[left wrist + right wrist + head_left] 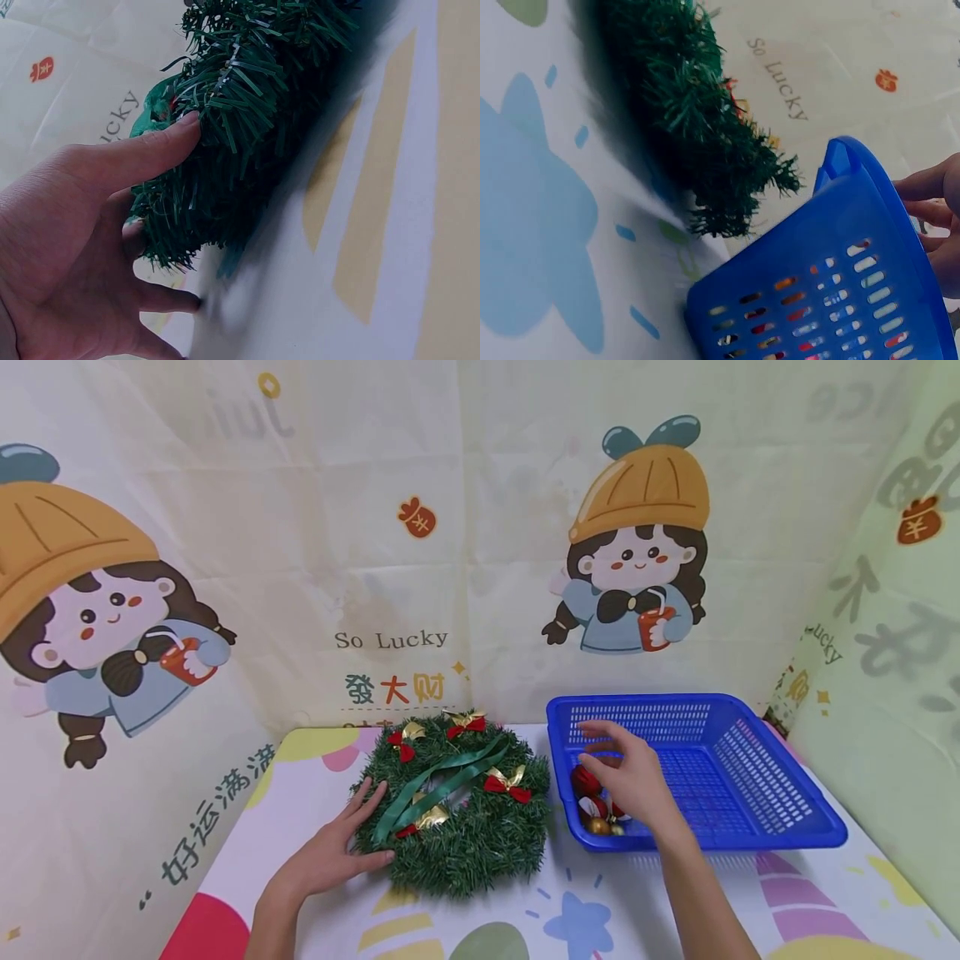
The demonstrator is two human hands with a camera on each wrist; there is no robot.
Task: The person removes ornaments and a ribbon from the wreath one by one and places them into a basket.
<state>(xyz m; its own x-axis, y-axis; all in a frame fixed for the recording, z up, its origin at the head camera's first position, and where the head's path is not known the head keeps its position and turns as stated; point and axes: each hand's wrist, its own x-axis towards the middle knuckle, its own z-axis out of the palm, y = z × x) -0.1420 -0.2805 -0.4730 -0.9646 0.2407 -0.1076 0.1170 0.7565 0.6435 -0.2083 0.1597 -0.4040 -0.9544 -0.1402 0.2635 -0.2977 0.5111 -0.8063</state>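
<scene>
A green tinsel wreath (480, 852) lies on the table, dressed with red-and-gold bows (507, 785) and a dark green ribbon (442, 785) across its middle. At its left edge my left hand (330, 852) rests with fingers spread. The left wrist view shows the thumb (161, 150) against the green needles. My right hand (630, 777) hovers over the left side of a blue plastic basket (780, 839), fingers loosely bent, with nothing visible in them. Below it in the basket sit a red ball ornament (585, 781), a gold ball (597, 826) and other small ornaments, partly hidden by the hand.
A patterned white cloth (315, 793) covers the table. Printed fabric (495, 610) hangs as a wall behind and along both sides. The basket's perforated wall (802, 300) stands close to the wreath's right side, with a narrow gap between them.
</scene>
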